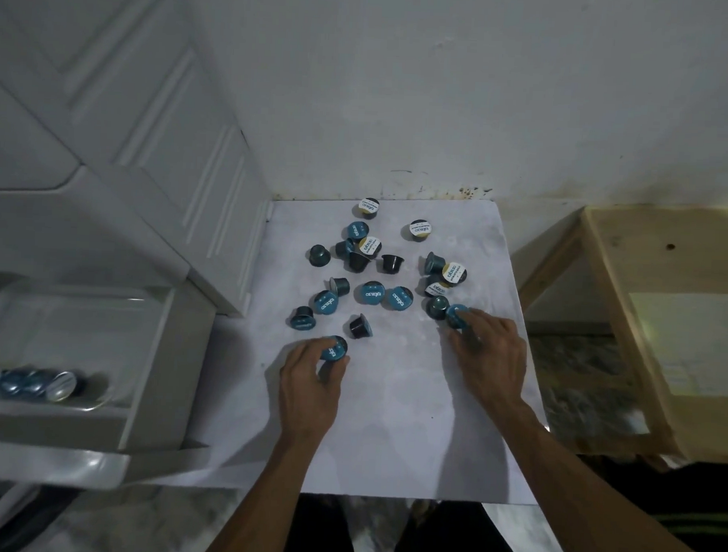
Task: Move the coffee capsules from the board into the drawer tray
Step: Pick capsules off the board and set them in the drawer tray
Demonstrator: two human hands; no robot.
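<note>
Pinching a blue-lidded capsule (334, 348) between thumb and curled fingers, the left hand (307, 382) is seen low on the white board (389, 423). A second blue capsule (456, 314) is pinched in the grip of the right hand (490, 360), its fingertips curled around it at the board's right side. Just beyond the left grip a dark capsule (360, 325) is lying tilted, and a dark teal one (437, 307) is touching the right hand's capsule on its left. The remaining capsules (370, 292), blue-lidded, yellow-lidded and dark, are scattered farther out from both grips, towards the wall (445, 91). Well to the left of the left grip the open drawer tray (101, 339) is found, with a short row of capsules (32, 382) already laid in its near part.
</note>
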